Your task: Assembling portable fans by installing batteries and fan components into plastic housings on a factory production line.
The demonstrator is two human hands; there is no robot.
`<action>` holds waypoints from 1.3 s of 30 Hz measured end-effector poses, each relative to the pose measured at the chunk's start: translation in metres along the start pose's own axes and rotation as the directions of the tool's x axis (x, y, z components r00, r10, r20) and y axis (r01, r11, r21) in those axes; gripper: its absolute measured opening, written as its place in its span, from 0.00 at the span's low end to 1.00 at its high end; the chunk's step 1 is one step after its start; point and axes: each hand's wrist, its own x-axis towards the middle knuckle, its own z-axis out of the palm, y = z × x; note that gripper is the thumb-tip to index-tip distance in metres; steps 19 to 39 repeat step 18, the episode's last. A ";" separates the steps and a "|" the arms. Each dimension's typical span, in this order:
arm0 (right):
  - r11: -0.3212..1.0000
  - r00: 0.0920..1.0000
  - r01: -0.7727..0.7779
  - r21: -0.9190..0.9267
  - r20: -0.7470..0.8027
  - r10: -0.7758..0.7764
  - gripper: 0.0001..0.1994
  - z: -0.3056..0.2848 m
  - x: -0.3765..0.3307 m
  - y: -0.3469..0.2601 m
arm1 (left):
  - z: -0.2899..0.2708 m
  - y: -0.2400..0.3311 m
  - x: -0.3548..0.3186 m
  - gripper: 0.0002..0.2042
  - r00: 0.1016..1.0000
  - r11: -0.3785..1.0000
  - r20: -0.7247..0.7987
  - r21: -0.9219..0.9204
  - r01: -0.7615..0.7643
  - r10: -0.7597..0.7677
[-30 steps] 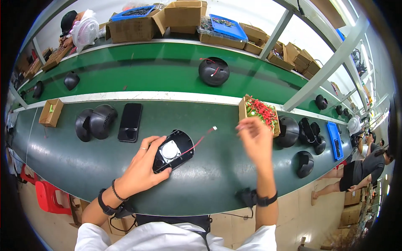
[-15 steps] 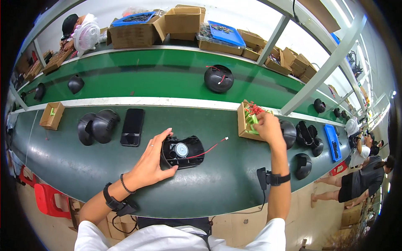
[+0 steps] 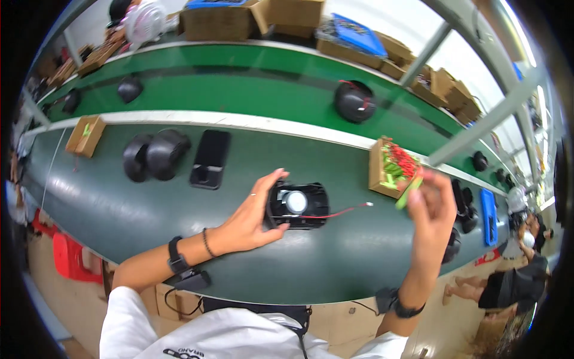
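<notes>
My left hand (image 3: 248, 222) grips the left end of an open black plastic housing (image 3: 317, 198) on the bench, thumb at the near side and fingers at the far side. Inside the housing sits a round silver speaker-like disc (image 3: 295, 202). A red-and-dark wire (image 3: 344, 212) with a small white plug runs out to the right. My right hand (image 3: 433, 209) is raised beside a small cardboard box (image 3: 376, 169) and pinches a slim green piece (image 3: 409, 192) with a red end, slightly blurred. Similar green pieces with red ends (image 3: 399, 163) fill that box.
A black phone (image 3: 210, 160) and rounded black shells (image 3: 166, 154) lie left of the housing. Another small box (image 3: 85, 137) stands at far left. Behind runs a green conveyor (image 3: 239, 90) carrying black shells. A blue tray (image 3: 489, 218) is at right, past more shells.
My right hand has come up out of the cardboard box with a green piece between its fingers. My left hand still holds the housing. The whole view has shifted.
</notes>
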 end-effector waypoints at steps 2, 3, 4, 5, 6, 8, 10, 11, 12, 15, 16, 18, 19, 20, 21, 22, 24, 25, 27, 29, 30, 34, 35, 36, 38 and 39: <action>0.974 0.992 -0.001 0.228 0.126 -0.029 0.17 0.046 -0.036 0.002 | 0.006 -0.003 0.002 0.55 1.000 0.999 0.016 -0.036 -0.001 0.002; 0.964 0.974 0.051 0.261 0.202 -0.107 0.19 0.063 -0.049 0.013 | 0.007 -0.005 0.003 0.55 1.000 0.999 0.021 -0.034 -0.013 0.014; 0.970 0.972 0.030 0.240 0.221 -0.085 0.18 0.082 -0.061 0.024 | 0.006 -0.006 0.003 0.55 0.999 0.999 0.026 -0.030 -0.023 0.024; 0.989 0.978 0.109 0.105 0.167 -0.125 0.14 0.098 -0.067 0.036 | 0.004 -0.006 0.002 0.55 0.999 1.000 0.031 -0.027 -0.014 0.015; 0.988 0.977 0.104 0.114 0.175 -0.123 0.14 0.104 -0.068 0.045 | 0.003 -0.005 0.001 0.55 0.998 0.999 0.058 -0.039 -0.013 0.015; 0.975 0.958 0.220 -0.021 0.192 -0.212 0.14 0.114 -0.069 0.060 | 0.001 -0.008 0.000 0.55 0.997 0.999 0.082 -0.049 -0.004 0.008; 0.915 0.906 0.390 -0.109 0.223 -0.360 0.16 0.114 -0.067 0.072 | 0.000 -0.009 -0.001 0.57 0.994 0.996 0.086 -0.048 -0.069 0.073; 0.878 0.872 0.463 -0.121 0.240 -0.427 0.17 0.114 -0.069 0.073 | -0.002 -0.007 -0.003 0.57 0.992 0.998 0.109 -0.033 -0.058 0.062; 0.836 0.835 0.532 -0.136 0.252 -0.490 0.17 0.115 -0.071 0.073 | -0.003 -0.009 -0.004 0.57 0.993 0.998 0.106 -0.033 -0.052 0.055; 0.752 0.769 0.629 -0.199 0.299 -0.564 0.16 0.116 -0.062 0.076 | 0.000 -0.012 -0.003 0.56 0.990 0.997 0.120 -0.039 -0.072 0.077; 0.754 0.771 0.627 -0.197 0.300 -0.562 0.16 0.116 -0.061 0.079 | -0.001 -0.013 -0.003 0.56 0.987 0.997 0.144 -0.036 -0.064 0.069; 0.747 0.727 0.656 -0.107 0.354 -0.588 0.17 0.117 -0.060 0.086 | 0.002 -0.015 -0.003 0.55 0.982 0.994 0.151 -0.028 -0.106 0.109; 0.747 0.727 0.656 -0.107 0.354 -0.588 0.17 0.117 -0.060 0.086 | 0.002 -0.015 -0.003 0.55 0.982 0.994 0.151 -0.028 -0.106 0.109; 0.747 0.727 0.656 -0.107 0.354 -0.588 0.17 0.117 -0.060 0.086 | 0.002 -0.015 -0.003 0.55 0.982 0.994 0.151 -0.028 -0.106 0.109; 0.747 0.727 0.656 -0.107 0.354 -0.588 0.17 0.117 -0.060 0.086 | 0.002 -0.015 -0.003 0.55 0.982 0.994 0.151 -0.028 -0.106 0.109; 0.747 0.727 0.656 -0.107 0.354 -0.588 0.17 0.117 -0.060 0.086 | 0.002 -0.015 -0.003 0.55 0.982 0.994 0.151 -0.028 -0.106 0.109; 0.747 0.727 0.656 -0.107 0.354 -0.588 0.17 0.117 -0.060 0.086 | 0.002 -0.015 -0.003 0.55 0.982 0.994 0.151 -0.028 -0.106 0.109; 0.747 0.727 0.656 -0.107 0.354 -0.588 0.17 0.117 -0.060 0.086 | 0.002 -0.015 -0.003 0.55 0.982 0.994 0.151 -0.028 -0.106 0.109; 0.747 0.727 0.656 -0.107 0.354 -0.588 0.17 0.117 -0.060 0.086 | 0.002 -0.015 -0.003 0.55 0.982 0.994 0.151 -0.028 -0.106 0.109; 0.747 0.727 0.656 -0.107 0.354 -0.588 0.17 0.117 -0.060 0.086 | 0.002 -0.015 -0.003 0.55 0.982 0.994 0.151 -0.028 -0.106 0.109; 0.747 0.727 0.656 -0.107 0.354 -0.588 0.17 0.117 -0.060 0.086 | 0.002 -0.015 -0.003 0.55 0.982 0.994 0.151 -0.028 -0.106 0.109; 0.747 0.727 0.656 -0.107 0.354 -0.588 0.17 0.117 -0.060 0.086 | 0.002 -0.015 -0.003 0.55 0.982 0.994 0.151 -0.028 -0.106 0.109; 0.747 0.727 0.656 -0.107 0.354 -0.588 0.17 0.117 -0.060 0.086 | 0.002 -0.015 -0.003 0.55 0.982 0.994 0.151 -0.028 -0.106 0.109; 0.747 0.727 0.656 -0.107 0.354 -0.588 0.17 0.117 -0.060 0.086 | 0.002 -0.015 -0.003 0.55 0.982 0.994 0.151 -0.028 -0.106 0.109; 0.747 0.727 0.656 -0.107 0.354 -0.588 0.17 0.117 -0.060 0.086 | 0.002 -0.015 -0.003 0.55 0.982 0.994 0.151 -0.028 -0.106 0.109; 0.747 0.727 0.656 -0.107 0.354 -0.588 0.17 0.117 -0.060 0.086 | 0.002 -0.015 -0.003 0.55 0.982 0.994 0.151 -0.028 -0.106 0.109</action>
